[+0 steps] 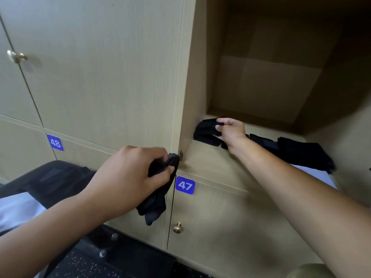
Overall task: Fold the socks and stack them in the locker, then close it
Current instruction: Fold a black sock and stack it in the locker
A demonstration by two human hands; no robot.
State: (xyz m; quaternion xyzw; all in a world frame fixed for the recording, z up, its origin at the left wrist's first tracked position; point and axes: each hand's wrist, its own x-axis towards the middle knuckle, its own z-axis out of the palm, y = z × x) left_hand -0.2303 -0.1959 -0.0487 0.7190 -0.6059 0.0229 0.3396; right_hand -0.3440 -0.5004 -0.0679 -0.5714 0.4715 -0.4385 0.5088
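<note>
1. A blue label reading 47 (pixel 185 185) sat on a closed lower door, just right of the left hand.
2. A brass knob (pixel 177 227) protruded from that door, below the left hand.
3. A blue label reading 48 (pixel 55 142) was fixed left of the left hand.
4. Another brass knob (pixel 16 56) stood far above the left hand.
5. Dark speckled flooring (pixel 84 265) lay beneath the left forearm.

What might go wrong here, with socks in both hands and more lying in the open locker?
The right hand grips the folded stack by one end, so it may splay apart when released. The sock dangling from the left hand hangs outside the locker and could slip to the floor. The loose socks near the shelf's front edge might catch a closing door.
</note>
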